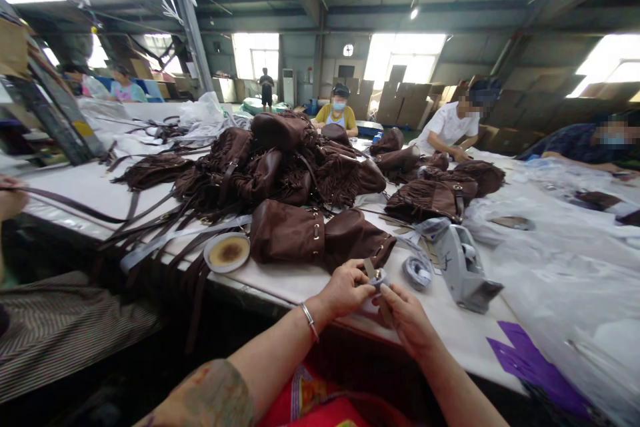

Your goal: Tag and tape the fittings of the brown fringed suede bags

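Observation:
My left hand (345, 290) and my right hand (409, 320) meet over the front edge of the table, fingers pinched. Between them is a narrow tan-brown strip (369, 268) with a small shiny metal piece and some greyish wrapping at its middle. Its exact kind is too small to make out. Just beyond my left hand lies a dark brown bag (287, 232) with metal eyelets, and a second brown bag (353, 233) touches its right side. Right of my fingers sits a coil of greyish strip (417, 273).
A grey tape dispenser (463, 270) stands to the right, near clear plastic sheeting (555, 280) and a purple piece (535, 357). A round dish (227, 251) sits at the table's left front edge. Fringed brown bags (280, 160) are heaped behind. Co-workers sit around the table.

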Available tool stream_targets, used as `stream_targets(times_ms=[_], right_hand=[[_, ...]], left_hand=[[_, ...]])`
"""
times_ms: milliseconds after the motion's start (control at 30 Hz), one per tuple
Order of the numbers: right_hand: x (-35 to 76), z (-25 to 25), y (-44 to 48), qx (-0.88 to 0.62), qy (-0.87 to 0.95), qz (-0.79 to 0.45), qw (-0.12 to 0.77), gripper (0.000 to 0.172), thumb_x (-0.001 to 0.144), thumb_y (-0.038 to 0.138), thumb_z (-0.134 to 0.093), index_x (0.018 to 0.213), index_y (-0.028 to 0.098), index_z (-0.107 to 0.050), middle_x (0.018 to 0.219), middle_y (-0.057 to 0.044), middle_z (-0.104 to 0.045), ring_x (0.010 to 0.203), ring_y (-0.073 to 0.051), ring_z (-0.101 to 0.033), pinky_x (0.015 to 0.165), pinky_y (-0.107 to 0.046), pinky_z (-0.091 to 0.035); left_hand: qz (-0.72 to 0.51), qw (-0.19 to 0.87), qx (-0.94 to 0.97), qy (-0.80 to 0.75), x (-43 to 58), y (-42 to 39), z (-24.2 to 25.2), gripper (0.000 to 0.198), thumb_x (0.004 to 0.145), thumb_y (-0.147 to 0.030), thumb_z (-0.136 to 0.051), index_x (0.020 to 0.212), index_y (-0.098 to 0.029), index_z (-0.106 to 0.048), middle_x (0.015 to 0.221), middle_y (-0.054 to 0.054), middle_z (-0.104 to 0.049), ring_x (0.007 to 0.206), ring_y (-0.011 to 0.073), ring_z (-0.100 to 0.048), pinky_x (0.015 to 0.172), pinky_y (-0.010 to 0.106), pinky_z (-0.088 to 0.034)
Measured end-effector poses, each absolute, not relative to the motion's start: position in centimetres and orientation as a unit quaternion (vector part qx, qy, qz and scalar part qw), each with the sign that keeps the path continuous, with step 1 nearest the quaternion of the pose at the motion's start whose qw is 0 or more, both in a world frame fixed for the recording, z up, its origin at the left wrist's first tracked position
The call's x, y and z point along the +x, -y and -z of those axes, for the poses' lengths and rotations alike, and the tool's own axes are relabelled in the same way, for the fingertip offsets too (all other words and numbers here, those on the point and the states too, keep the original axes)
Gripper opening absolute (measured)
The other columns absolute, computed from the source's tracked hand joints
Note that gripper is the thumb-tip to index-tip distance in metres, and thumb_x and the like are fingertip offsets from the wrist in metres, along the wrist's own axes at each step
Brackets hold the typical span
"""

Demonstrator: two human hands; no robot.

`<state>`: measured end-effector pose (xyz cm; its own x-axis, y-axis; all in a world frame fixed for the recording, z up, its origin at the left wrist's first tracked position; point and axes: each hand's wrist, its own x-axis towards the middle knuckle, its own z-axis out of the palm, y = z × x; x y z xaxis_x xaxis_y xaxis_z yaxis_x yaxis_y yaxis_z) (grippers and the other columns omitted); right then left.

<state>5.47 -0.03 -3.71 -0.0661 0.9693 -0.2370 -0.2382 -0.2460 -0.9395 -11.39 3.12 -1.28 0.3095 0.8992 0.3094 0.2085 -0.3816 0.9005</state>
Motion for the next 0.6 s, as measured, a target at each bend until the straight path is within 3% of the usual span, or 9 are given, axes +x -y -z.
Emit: stream_targets(times_ms=[200, 433, 600], right_hand=[[4.2, 4.2, 0.4, -0.477, 0.264, -0.65, 0.53, 0.045, 0.065, 0.044, -0.087, 0.096, 0.018, -0.068, 0.06, 0.005, -0.055, 0.045, -0.004, -0.041, 0.038, -0.015, -0.028], [4.5, 4.1, 0.5, -0.442, 0.271, -0.66, 0.544, 0.036, 0.065, 0.037, -0.088, 0.09, 0.015, -0.073, 0.071, 0.001, -0.064, 0.052, -0.005, -0.045, 0.044, -0.015, -0.039], [4.1, 3.6, 0.7, -0.426, 0.27, -0.666, 0.55, 0.034, 0.065, 0.036, -0.088, 0.087, 0.015, -0.073, 0.073, 0.001, -0.064, 0.053, -0.005, -0.046, 0.045, -0.015, -0.04]], left_hand=[[-0.411, 0.35, 0.739, -0.402, -10.9, -3.0, 2.5, 0.007, 0.08, -0.022, -0.071, 0.077, -0.019, -0.077, 0.121, 0.008, -0.065, 0.11, 0.0234, -0.059, 0.099, 0.034, -0.045], [-0.388, 0.247, 0.802, -0.382, -12.3, -2.4, 3.5, 0.021, 0.09, -0.036, -0.063, 0.097, -0.021, -0.076, 0.135, 0.01, -0.055, 0.123, 0.0264, -0.051, 0.107, 0.039, -0.039], [-0.393, 0.261, 0.807, -0.354, -13.1, -2.9, 4.1, 0.022, 0.086, -0.039, -0.067, 0.096, -0.021, -0.076, 0.12, 0.011, -0.057, 0.111, 0.0243, -0.054, 0.101, 0.038, -0.043]])
